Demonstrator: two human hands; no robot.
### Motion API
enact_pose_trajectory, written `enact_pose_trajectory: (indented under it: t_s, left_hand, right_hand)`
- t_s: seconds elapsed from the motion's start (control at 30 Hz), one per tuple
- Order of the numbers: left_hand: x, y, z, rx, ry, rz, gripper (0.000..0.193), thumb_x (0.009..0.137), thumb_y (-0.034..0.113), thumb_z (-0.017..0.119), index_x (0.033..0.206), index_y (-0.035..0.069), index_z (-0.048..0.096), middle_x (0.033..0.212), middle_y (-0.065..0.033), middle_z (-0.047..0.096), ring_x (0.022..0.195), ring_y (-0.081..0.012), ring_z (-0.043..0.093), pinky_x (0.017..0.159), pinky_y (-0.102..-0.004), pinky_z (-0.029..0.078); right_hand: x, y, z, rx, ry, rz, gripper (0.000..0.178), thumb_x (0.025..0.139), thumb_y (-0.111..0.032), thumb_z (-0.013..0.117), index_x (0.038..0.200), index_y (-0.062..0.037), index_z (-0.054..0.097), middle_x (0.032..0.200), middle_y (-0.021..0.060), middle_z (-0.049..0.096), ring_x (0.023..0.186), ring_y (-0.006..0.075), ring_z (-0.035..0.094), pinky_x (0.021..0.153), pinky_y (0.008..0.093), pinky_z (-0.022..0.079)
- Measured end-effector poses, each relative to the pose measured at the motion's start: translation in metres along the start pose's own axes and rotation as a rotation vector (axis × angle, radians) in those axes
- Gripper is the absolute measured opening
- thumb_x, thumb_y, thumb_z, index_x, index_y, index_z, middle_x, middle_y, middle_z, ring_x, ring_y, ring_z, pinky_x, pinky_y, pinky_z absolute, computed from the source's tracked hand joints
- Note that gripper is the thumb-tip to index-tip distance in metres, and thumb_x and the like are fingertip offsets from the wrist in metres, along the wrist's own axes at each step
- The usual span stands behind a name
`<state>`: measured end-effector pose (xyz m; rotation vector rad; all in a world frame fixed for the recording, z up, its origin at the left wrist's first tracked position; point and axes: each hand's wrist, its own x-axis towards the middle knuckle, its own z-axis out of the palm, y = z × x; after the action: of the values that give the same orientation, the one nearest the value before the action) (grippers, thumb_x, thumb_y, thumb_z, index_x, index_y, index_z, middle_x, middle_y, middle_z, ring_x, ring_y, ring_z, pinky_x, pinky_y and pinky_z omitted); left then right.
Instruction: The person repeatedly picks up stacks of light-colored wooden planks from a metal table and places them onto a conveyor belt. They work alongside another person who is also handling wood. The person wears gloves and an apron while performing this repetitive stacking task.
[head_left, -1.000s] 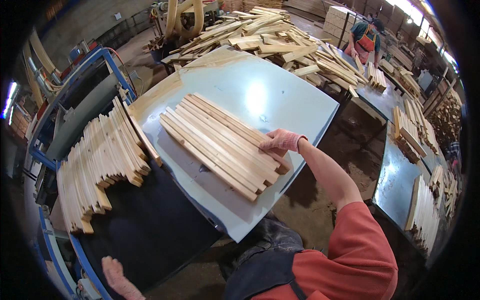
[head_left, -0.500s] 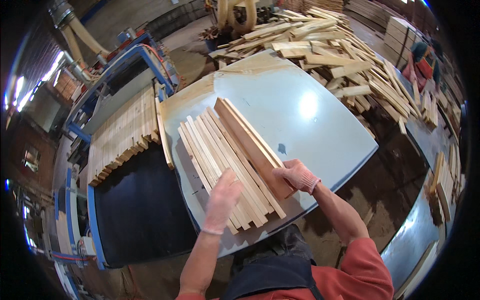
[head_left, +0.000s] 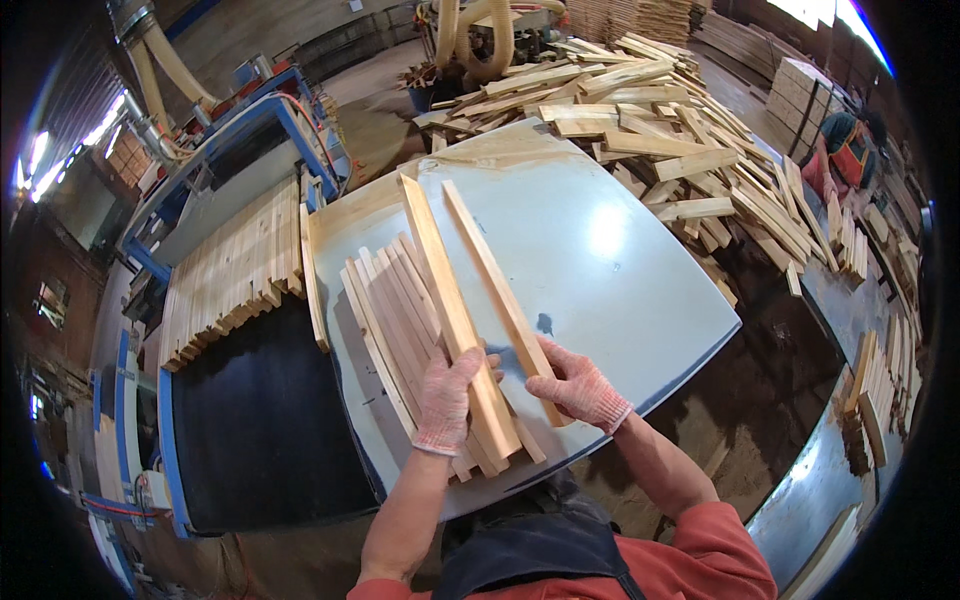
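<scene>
My left hand (head_left: 446,402), in a pale knit glove, is closed around the near part of a wooden strip (head_left: 441,280). That strip is raised over the right side of a row of wooden strips (head_left: 378,325) lying side by side on the grey-blue tabletop (head_left: 630,300). In a matching glove, my right hand (head_left: 580,388) grips the near end of a second wooden strip (head_left: 487,272), its thumb across the top. This strip slants away from me, apart from the row; whether its full length touches the tabletop I cannot tell.
To the left stands a blue-framed machine (head_left: 285,120) with wooden strips (head_left: 235,260) side by side on its black belt (head_left: 265,420). A loose heap of wood pieces (head_left: 690,160) lies beyond the table. Another person (head_left: 845,150) is at the far right, near a metal surface (head_left: 820,480).
The two strips held together by my right hand are now apart. My left hand, empty before, has taken one and brought it left over the row; the right hand keeps the other.
</scene>
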<state>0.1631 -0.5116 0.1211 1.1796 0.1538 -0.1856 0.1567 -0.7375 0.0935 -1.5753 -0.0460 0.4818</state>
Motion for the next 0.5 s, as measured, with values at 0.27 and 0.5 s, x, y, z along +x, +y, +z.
enact_pose_trajectory:
  t_s: [0.27,0.5]
  left_hand:
    - [-0.010,0.007,-0.043,0.058,0.134,0.129,0.070,0.102,0.027,0.075,0.157,0.000,0.042,0.119,-0.0115,0.065,0.097,-0.0176,0.071,0.083,-0.0323,0.064]
    - [-0.018,0.007,-0.019,0.001,0.148,0.228,0.068,0.097,0.020,0.065,0.155,-0.007,0.044,0.130,-0.0144,0.062,0.113,-0.0229,0.064,0.103,-0.0371,0.054]
  right_hand:
    - [-0.001,0.050,0.024,-1.027,0.143,-0.156,0.088,0.093,-0.045,0.084,0.162,-0.0037,0.049,0.144,0.0201,0.067,0.122,0.0313,0.071,0.100,0.0396,0.061]
    - [-0.024,-0.006,0.059,0.098,-0.078,0.091,0.062,0.107,-0.037,0.071,0.154,0.0012,0.056,0.110,0.0059,0.069,0.093,0.0158,0.066,0.085,0.0305,0.059]
